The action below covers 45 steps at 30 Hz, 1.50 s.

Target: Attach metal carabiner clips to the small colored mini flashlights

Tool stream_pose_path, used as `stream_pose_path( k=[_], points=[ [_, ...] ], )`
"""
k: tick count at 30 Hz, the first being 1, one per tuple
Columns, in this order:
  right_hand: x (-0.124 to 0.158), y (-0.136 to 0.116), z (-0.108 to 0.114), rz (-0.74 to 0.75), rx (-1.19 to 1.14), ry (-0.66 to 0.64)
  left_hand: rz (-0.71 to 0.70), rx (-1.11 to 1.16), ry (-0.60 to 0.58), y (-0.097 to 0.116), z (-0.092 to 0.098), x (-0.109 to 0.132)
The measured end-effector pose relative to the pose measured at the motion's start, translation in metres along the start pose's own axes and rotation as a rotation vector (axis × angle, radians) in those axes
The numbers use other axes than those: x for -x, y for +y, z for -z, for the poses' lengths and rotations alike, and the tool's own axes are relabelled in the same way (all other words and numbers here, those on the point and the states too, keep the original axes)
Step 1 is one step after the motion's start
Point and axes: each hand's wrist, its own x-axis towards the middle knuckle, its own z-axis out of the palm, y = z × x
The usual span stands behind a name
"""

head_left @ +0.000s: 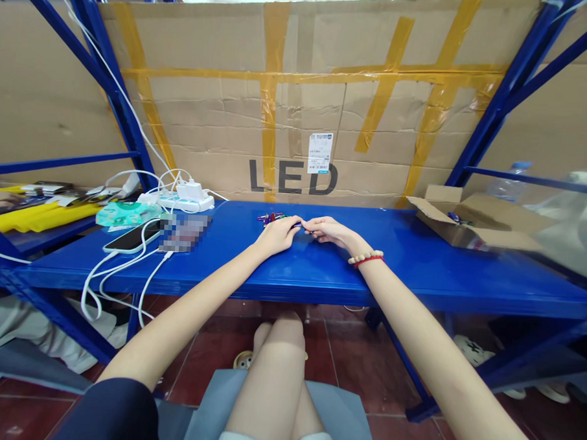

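Over the middle of the blue tabletop (311,266), my left hand (279,235) and my right hand (329,230) meet at the fingertips. Both have their fingers pinched together around something small and dark, mostly covered by the fingers, so its kind cannot be made out. Just behind my left hand lies a small cluster of shiny purple, red and green pieces (269,218), partly hidden by that hand. A beaded bracelet (366,257) and a red band circle my right wrist.
On the left are a phone (132,237) with white cables, a teal packet (127,214) and a power strip (177,202). An open cardboard box (468,221) holding small items stands at right. A cardboard wall (220,126) marked LED closes off the back.
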Motion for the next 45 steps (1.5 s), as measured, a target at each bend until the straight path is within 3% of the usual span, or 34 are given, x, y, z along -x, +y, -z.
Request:
stream_pose_path(
  k=[10,15,22,27,31,45],
  points=[
    [0.009,-0.005,-0.002,0.057,0.045,0.021,-0.026,0.006,0.018,-0.004,-0.003,0.0],
    [0.005,-0.002,-0.005,0.126,0.119,0.114,0.0,-0.005,0.007,-0.003,-0.003,0.0],
    [-0.005,0.001,-0.006,0.404,0.089,0.218,0.077,0.071,-0.008,-0.007,-0.005,-0.004],
    [-0.008,0.003,-0.001,0.467,0.173,0.188,0.069,0.12,0.027,-0.01,-0.006,-0.004],
    [-0.008,0.003,0.002,0.533,0.26,0.245,0.07,0.117,0.031,-0.009,-0.006,-0.003],
    [-0.005,0.005,-0.003,0.546,0.173,0.182,0.061,0.028,-0.054,-0.001,0.0,0.001]
  ],
)
